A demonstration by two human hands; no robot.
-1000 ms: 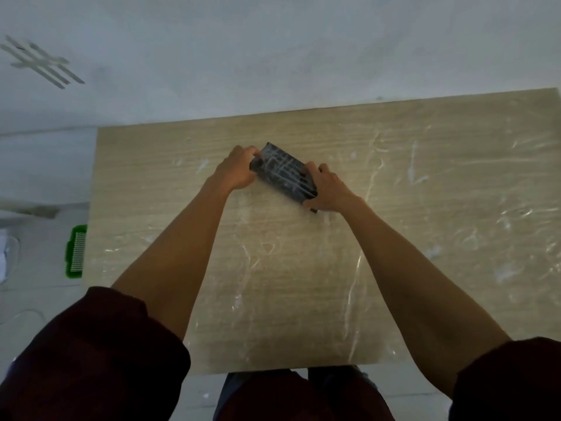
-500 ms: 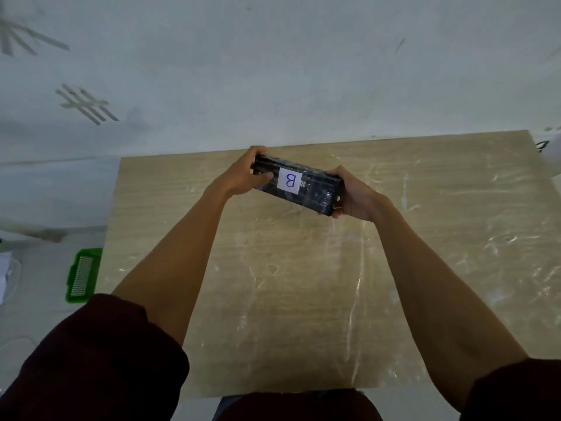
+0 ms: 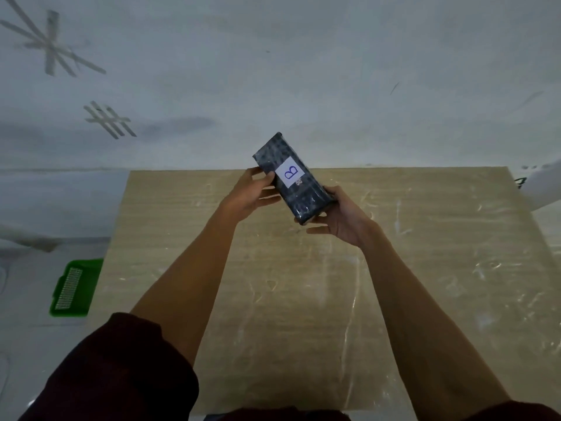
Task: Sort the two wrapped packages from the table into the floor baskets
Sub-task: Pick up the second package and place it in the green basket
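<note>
A dark wrapped package (image 3: 303, 194) with a white label marked "B" is held up above the far middle of the wooden table (image 3: 303, 299). It is tilted, its far end pointing up and left. My left hand (image 3: 253, 194) grips its left side near the label. My right hand (image 3: 343, 218) cups its near lower end. No second package is in view.
A green floor basket (image 3: 76, 288) lies on the floor left of the table, partly cut off by the table edge. A white object (image 3: 543, 186) shows at the far right edge. A pale wall with tape marks stands behind the table.
The package was lifted off the table and turned over so its "B" label shows, then rotated from lying crosswise to pointing away from me. Both hands stayed on it.
</note>
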